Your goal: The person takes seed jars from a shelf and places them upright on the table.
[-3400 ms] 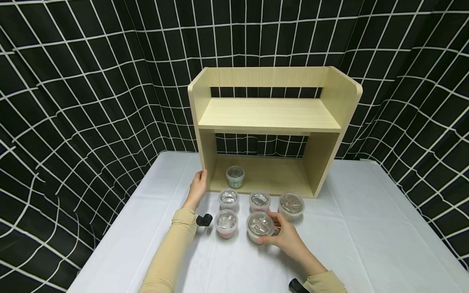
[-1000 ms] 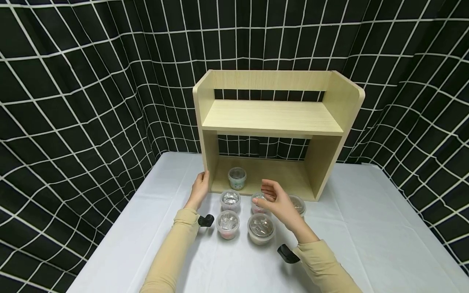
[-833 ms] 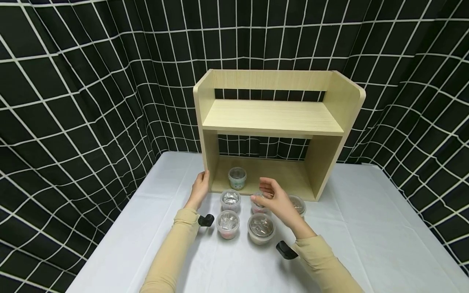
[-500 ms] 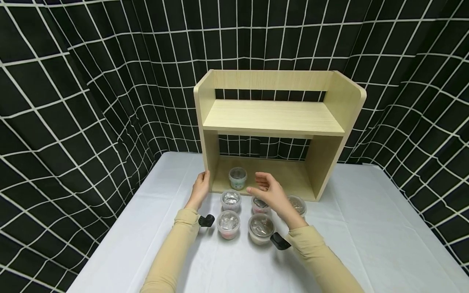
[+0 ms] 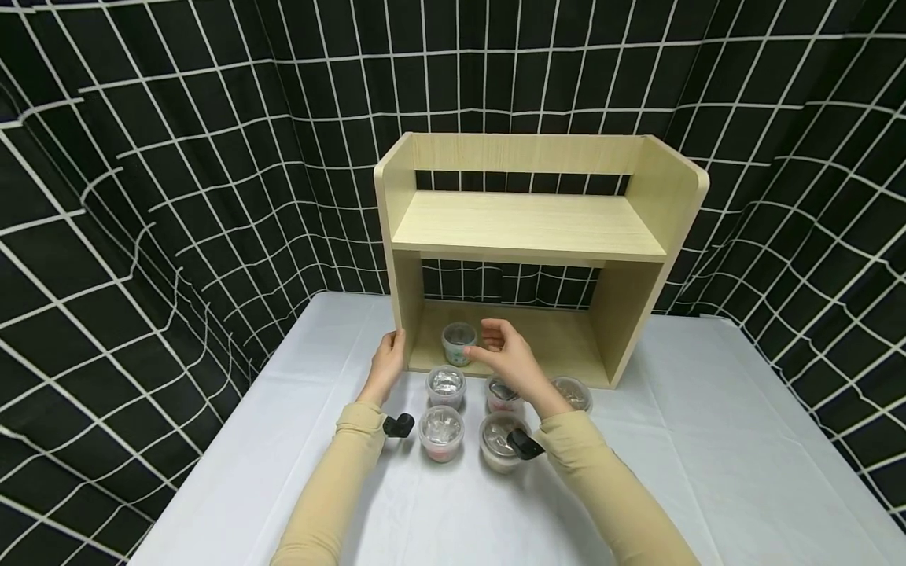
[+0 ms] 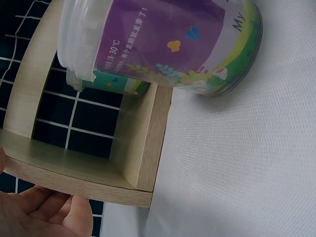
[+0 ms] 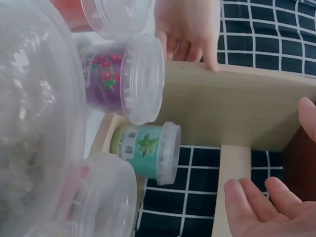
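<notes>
My left hand (image 5: 383,368) grips the left side panel of the pale wooden shelf (image 5: 529,224); the left wrist view shows its fingers (image 6: 44,205) along the outside of the panel. My right hand (image 5: 513,363) reaches over the table into the lower bay, thumb and fingers spread apart, with nothing held. Its thumb overlaps the small lidded plastic tub (image 5: 454,339) on the bottom board. That tub's label (image 7: 147,144) is teal with a green leaf in the right wrist view.
Several more clear-lidded tubs stand on the white-clothed table in front of the shelf: a purple-labelled tub (image 7: 106,81), a front left tub (image 5: 440,431), a larger tub (image 5: 498,440) under the right wrist, and a tub (image 5: 573,391) at right. Black gridded cloth (image 5: 177,196) surrounds the table.
My right hand has let go of the larger front tub, risen, and moved forward and left to the tub in the shelf. The left hand keeps its grip on the panel.
</notes>
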The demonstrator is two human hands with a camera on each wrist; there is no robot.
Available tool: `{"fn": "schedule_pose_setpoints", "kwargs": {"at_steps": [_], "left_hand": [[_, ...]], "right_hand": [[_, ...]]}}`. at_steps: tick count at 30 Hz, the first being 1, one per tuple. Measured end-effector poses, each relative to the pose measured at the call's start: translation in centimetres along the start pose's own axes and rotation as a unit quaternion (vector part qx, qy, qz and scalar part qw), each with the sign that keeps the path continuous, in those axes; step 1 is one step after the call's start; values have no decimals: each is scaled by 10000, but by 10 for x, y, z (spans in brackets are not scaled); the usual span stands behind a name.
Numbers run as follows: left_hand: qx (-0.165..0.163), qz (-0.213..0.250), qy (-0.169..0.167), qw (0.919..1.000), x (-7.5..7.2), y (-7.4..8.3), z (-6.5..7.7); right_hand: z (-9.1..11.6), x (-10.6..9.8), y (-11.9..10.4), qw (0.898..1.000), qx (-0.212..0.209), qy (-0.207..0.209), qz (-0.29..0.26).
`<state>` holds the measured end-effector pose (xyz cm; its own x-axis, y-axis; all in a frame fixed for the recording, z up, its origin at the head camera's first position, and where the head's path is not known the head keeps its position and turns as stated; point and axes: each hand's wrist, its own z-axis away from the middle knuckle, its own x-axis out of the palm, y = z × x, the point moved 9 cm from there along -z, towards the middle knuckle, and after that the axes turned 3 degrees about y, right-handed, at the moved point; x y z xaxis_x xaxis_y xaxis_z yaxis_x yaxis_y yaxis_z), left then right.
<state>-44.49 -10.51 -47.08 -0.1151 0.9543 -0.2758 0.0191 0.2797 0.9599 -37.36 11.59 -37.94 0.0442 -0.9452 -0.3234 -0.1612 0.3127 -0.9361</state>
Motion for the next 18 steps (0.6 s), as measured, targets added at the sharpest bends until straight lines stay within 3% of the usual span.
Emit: {"fn": "schedule_pose_setpoints", "kwargs": {"at_steps": [18], "left_hand": [[35,27,38,10000,0,1,0]], "right_hand": [[-21,10,18,9991,336,-10,277]]}}
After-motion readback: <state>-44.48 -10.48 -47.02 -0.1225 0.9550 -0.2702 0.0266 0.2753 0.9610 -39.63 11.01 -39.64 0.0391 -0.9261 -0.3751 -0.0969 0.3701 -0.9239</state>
